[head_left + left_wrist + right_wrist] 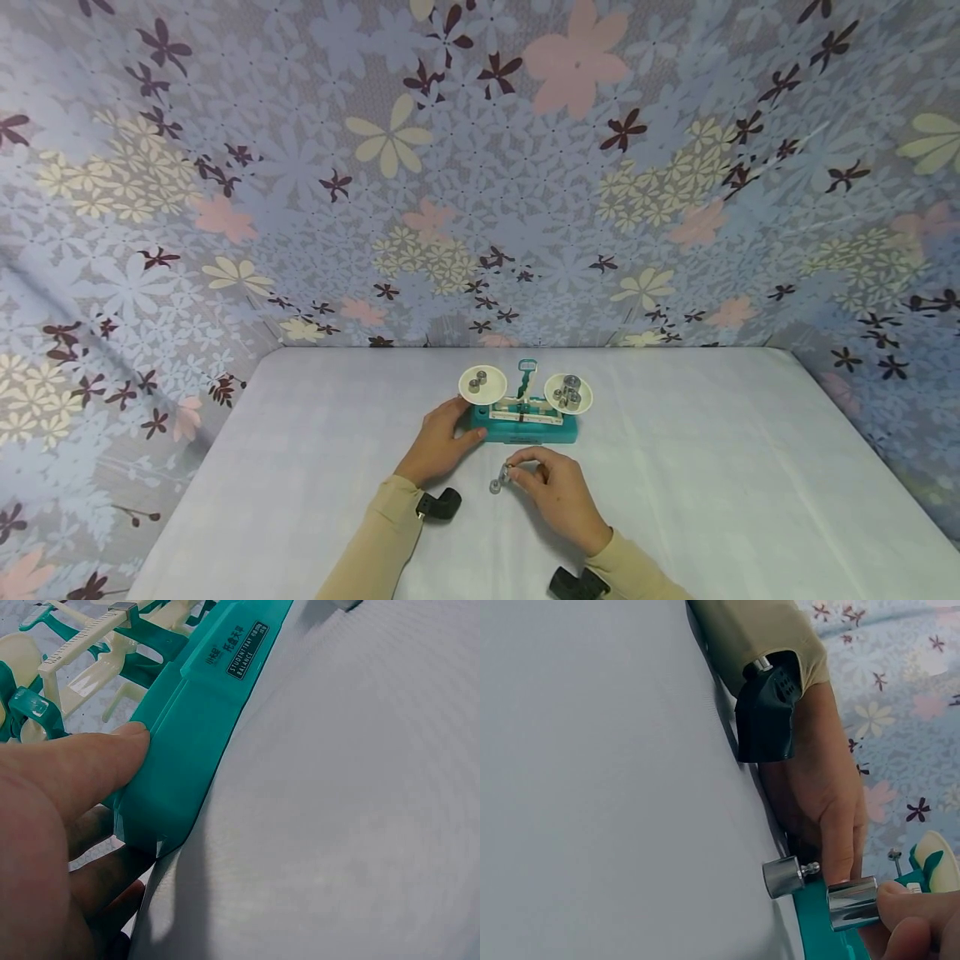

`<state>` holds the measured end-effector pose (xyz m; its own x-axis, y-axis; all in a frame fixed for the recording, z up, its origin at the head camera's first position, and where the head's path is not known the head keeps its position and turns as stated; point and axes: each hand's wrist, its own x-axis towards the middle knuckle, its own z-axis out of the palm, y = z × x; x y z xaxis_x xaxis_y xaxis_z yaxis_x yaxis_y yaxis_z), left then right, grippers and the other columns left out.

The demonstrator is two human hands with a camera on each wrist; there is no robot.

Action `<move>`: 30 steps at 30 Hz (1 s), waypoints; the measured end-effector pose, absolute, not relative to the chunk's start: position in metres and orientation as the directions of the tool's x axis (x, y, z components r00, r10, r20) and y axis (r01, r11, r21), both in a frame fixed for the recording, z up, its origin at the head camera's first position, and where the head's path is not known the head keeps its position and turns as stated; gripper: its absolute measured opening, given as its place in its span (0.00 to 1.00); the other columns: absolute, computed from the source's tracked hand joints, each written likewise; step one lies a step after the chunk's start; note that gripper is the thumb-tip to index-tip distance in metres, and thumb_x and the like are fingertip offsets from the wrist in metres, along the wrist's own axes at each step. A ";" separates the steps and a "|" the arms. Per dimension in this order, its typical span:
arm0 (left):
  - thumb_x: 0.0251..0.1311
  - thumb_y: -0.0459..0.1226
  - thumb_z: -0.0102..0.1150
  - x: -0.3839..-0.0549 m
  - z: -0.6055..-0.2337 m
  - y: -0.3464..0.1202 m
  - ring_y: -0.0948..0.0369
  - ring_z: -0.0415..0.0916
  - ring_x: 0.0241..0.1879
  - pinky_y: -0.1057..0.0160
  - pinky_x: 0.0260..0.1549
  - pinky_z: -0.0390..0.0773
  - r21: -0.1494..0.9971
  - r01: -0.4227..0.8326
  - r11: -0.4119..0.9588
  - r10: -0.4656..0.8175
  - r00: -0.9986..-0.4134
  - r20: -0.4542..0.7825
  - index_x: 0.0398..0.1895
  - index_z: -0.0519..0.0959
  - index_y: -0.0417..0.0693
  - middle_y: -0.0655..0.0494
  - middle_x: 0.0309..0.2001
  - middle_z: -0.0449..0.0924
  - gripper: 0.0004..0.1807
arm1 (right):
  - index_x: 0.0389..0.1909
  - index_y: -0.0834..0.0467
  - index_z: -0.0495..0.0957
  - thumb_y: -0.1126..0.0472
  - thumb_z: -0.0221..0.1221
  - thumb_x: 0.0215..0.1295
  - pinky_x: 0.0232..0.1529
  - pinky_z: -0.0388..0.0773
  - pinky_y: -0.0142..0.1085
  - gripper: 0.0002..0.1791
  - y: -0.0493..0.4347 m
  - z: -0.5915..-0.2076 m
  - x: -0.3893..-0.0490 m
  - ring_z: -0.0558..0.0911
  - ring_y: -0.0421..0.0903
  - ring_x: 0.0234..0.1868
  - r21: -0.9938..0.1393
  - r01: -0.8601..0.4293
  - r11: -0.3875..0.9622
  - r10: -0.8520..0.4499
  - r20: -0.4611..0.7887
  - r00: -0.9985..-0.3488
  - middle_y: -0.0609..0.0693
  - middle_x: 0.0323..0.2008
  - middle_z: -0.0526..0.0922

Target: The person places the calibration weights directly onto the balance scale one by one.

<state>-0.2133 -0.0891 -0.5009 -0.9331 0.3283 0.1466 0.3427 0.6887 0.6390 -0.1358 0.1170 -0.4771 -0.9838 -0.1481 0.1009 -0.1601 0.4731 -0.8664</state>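
A green student tray balance (pixel 528 431) with two cream pans stands on the table. My left hand (pixel 438 443) holds the left end of its base, the thumb on top and the fingers around the end, as the left wrist view shows (pixel 67 780). Between thumb and fingers, my right hand (pixel 557 497) pinches a shiny metal weight (pixel 853 903) in front of the base. Another knobbed weight (pixel 495 487) sits on the table just left of the pinched one. Two small weights (pixel 477 382) lie in the left pan (pixel 492 396), and several weights (pixel 572 392) fill the right pan (pixel 584 403).
White cloth covers the table (pixel 720 467). Floral-patterned fabric (pixel 480 167) rises behind the table and at both sides. A black wrist camera (pixel 440 505) is strapped at the left sleeve, with another (pixel 577 583) at the right.
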 end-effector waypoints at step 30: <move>0.61 0.53 0.53 -0.214 -0.500 -0.089 0.53 0.56 0.67 0.48 0.65 0.55 0.657 0.357 0.664 0.336 -0.927 0.165 0.68 0.60 0.47 0.51 0.67 0.62 0.36 | 0.35 0.45 0.81 0.54 0.61 0.59 0.11 0.63 0.29 0.04 0.110 -0.447 -0.140 0.66 0.40 0.11 -0.898 -0.241 0.369 -0.128 0.208 -0.970 0.46 0.09 0.68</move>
